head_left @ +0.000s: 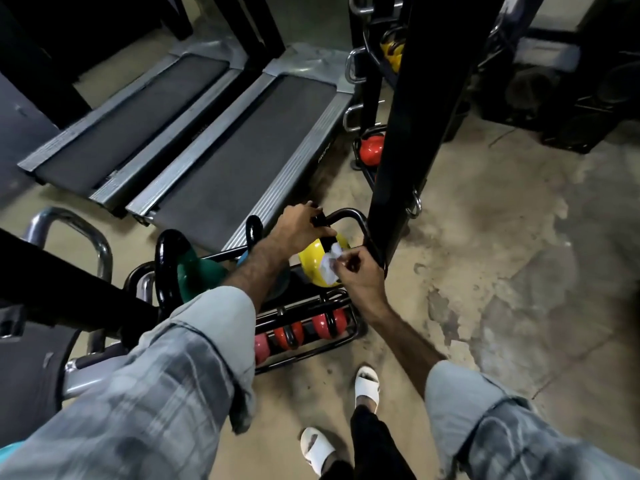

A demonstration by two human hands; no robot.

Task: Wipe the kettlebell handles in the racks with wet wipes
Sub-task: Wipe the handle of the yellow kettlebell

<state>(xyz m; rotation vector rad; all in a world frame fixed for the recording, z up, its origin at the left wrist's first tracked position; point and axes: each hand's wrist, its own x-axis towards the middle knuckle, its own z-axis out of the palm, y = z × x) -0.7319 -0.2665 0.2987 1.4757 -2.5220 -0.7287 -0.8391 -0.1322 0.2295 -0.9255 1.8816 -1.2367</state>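
A yellow kettlebell [313, 263] with a black handle [349, 216] sits on the upper shelf of a low black rack [349, 336]. My left hand [299, 225] grips the left part of that handle. My right hand [356, 271] pinches a crumpled white wet wipe [330, 266] against the kettlebell, just below the handle. To the left on the same shelf stand a green kettlebell [194, 271] and a blue one, mostly hidden by my left forearm. Red kettlebells [327, 323] lie on the lower shelf.
Two treadmills [242, 147] lie behind the rack. A black upright post [408, 133] stands right beside the yellow kettlebell. Further back, another rack holds a red kettlebell [372, 150] and yellow ones [393, 53]. A chrome frame [69, 226] is at left. My feet in white sandals [367, 382] stand on concrete.
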